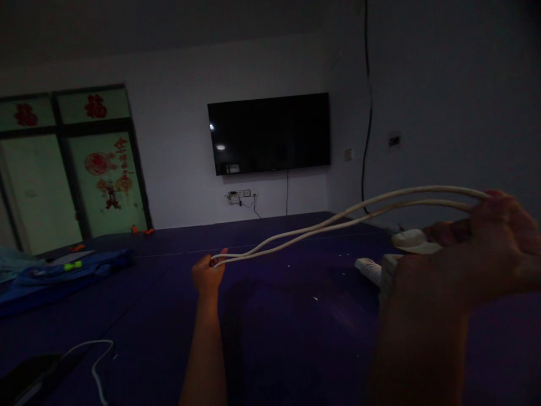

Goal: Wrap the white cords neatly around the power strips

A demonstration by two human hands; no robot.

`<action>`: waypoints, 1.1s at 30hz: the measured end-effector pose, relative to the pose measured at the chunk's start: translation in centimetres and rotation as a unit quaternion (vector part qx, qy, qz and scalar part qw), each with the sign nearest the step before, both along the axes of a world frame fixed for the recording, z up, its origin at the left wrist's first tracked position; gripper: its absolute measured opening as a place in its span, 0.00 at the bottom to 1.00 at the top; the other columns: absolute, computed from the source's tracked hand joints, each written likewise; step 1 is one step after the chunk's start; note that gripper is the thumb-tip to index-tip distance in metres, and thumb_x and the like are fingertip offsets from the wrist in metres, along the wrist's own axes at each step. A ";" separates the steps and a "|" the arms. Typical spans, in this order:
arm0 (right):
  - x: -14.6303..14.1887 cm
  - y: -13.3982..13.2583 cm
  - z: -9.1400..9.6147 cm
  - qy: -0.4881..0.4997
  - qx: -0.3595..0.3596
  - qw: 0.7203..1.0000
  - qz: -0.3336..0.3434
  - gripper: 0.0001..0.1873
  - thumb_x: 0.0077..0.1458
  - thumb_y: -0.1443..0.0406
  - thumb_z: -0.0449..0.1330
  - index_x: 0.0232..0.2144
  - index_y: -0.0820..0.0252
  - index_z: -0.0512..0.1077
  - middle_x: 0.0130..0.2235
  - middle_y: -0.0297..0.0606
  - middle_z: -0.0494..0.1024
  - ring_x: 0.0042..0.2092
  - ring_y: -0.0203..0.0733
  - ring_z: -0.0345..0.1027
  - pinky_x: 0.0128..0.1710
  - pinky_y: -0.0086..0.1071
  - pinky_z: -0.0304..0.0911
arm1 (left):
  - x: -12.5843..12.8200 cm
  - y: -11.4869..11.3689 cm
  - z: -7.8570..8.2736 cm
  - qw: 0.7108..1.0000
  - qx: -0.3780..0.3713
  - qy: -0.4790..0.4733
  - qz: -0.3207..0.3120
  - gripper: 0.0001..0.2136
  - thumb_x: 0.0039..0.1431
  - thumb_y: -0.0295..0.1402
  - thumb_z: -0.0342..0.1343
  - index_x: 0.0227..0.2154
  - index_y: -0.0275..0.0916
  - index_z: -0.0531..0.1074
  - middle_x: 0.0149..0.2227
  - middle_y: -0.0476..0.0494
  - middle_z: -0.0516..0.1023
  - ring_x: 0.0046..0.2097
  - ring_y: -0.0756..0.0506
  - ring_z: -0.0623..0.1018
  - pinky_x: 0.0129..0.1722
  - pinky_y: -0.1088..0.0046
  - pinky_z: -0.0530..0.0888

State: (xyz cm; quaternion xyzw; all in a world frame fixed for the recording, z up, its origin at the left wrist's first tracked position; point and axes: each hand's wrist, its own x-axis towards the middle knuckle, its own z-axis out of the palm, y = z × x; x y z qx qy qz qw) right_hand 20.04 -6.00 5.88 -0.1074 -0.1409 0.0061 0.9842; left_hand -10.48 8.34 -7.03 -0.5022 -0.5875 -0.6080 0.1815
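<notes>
A white cable [313, 228], doubled into two strands, stretches across the middle of the view. My left hand [209, 273] is closed around its folded end, just left of centre. At the right, my right hand [482, 256] grips the other end of the strands, higher and closer to me. Beside its fingers is a white piece with a thin prong-like tip [412, 241], perhaps a plug; whether the fingers hold it is unclear. Behind the right wrist a white ribbed object [368, 272] shows in part, its kind hard to make out in the dim light.
The dark blue surface [270, 316] carries small white scraps. Blue cloth [80, 273] lies at the left, with orange bits beyond it. A thin white cord [99, 361] runs near a dark object at lower left. A television [270, 135] hangs on the far wall above sockets [245, 194].
</notes>
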 end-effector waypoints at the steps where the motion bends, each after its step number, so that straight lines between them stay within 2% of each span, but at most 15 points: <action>1: 0.0 0.0 0.0 -0.003 -0.001 1.000 -0.001 0.04 0.38 0.70 0.59 0.19 0.57 0.73 0.20 0.29 0.59 0.19 0.27 0.48 0.16 0.27 0.40 | 0.1 -0.1 0.0 1.000 -0.002 0.020 0.021 0.21 0.46 0.45 0.57 0.10 0.40 0.55 0.14 0.50 0.62 0.21 0.52 0.61 0.25 0.74 0.56; 4: 0.3 0.5 -0.1 -0.011 0.001 1.000 0.014 0.03 0.38 0.69 0.60 0.19 0.58 0.72 0.18 0.28 0.58 0.19 0.28 0.47 0.16 0.27 0.39 | 0.0 -0.7 1.1 0.998 -0.032 0.046 0.029 0.19 0.49 0.46 0.54 0.12 0.40 0.59 0.16 0.48 0.66 0.23 0.50 0.64 0.24 0.74 0.56; 8: 1.0 2.0 -0.4 -0.004 -0.001 0.999 0.042 0.02 0.37 0.71 0.61 0.19 0.61 0.72 0.17 0.27 0.60 0.18 0.26 0.48 0.15 0.26 0.40 | -1.0 -1.9 3.7 0.991 -0.131 0.004 0.014 0.18 0.48 0.48 0.53 0.14 0.40 0.64 0.17 0.48 0.67 0.23 0.48 0.66 0.23 0.74 0.55; 12: 1.4 2.6 -0.5 -0.033 -0.008 0.998 0.048 0.00 0.39 0.71 0.61 0.20 0.64 0.73 0.16 0.26 0.59 0.16 0.26 0.47 0.14 0.26 0.39 | -2.3 -3.0 5.3 0.971 -0.221 -0.021 -0.088 0.15 0.45 0.47 0.55 0.17 0.39 0.68 0.15 0.50 0.65 0.22 0.48 0.67 0.22 0.74 0.56; 17: 1.7 2.0 -0.5 -0.069 0.004 0.997 0.036 0.02 0.41 0.68 0.62 0.21 0.63 0.73 0.16 0.25 0.58 0.16 0.26 0.46 0.14 0.26 0.39 | -2.2 -3.6 5.6 0.927 -0.290 0.030 -0.234 0.10 0.37 0.41 0.60 0.18 0.39 0.71 0.18 0.51 0.70 0.23 0.49 0.68 0.23 0.75 0.60; 20: 1.7 1.6 -0.6 -0.088 0.017 0.996 0.029 0.04 0.42 0.66 0.62 0.22 0.62 0.73 0.15 0.24 0.54 0.16 0.26 0.45 0.15 0.26 0.38 | -1.0 -3.6 5.7 0.913 -0.303 0.034 -0.270 0.12 0.37 0.42 0.60 0.23 0.39 0.71 0.22 0.50 0.72 0.26 0.48 0.70 0.25 0.75 0.63; 25: 1.2 1.0 -0.4 -0.102 0.018 0.994 0.032 0.07 0.45 0.63 0.62 0.22 0.62 0.73 0.14 0.23 0.51 0.16 0.26 0.41 0.16 0.27 0.38 | 1.4 -3.5 6.2 0.918 -0.314 0.013 -0.241 0.21 0.35 0.47 0.63 0.29 0.38 0.70 0.24 0.49 0.71 0.27 0.47 0.70 0.24 0.74 0.64; 29: 0.5 0.6 -0.2 -0.111 0.019 0.993 0.044 0.09 0.46 0.60 0.63 0.23 0.62 0.74 0.14 0.22 0.49 0.17 0.26 0.39 0.15 0.26 0.38 | 2.6 -3.4 6.4 0.933 -0.262 0.026 -0.246 0.17 0.39 0.46 0.62 0.28 0.38 0.69 0.28 0.46 0.73 0.31 0.46 0.72 0.29 0.72 0.67; 33: -0.3 0.4 -0.1 -0.131 0.033 0.988 0.073 0.11 0.47 0.59 0.63 0.25 0.62 0.75 0.14 0.22 0.50 0.17 0.26 0.40 0.16 0.25 0.38 | 3.2 -3.4 6.6 0.938 -0.189 -0.020 -0.289 0.20 0.41 0.39 0.63 0.39 0.38 0.69 0.38 0.41 0.74 0.41 0.43 0.74 0.37 0.69 0.70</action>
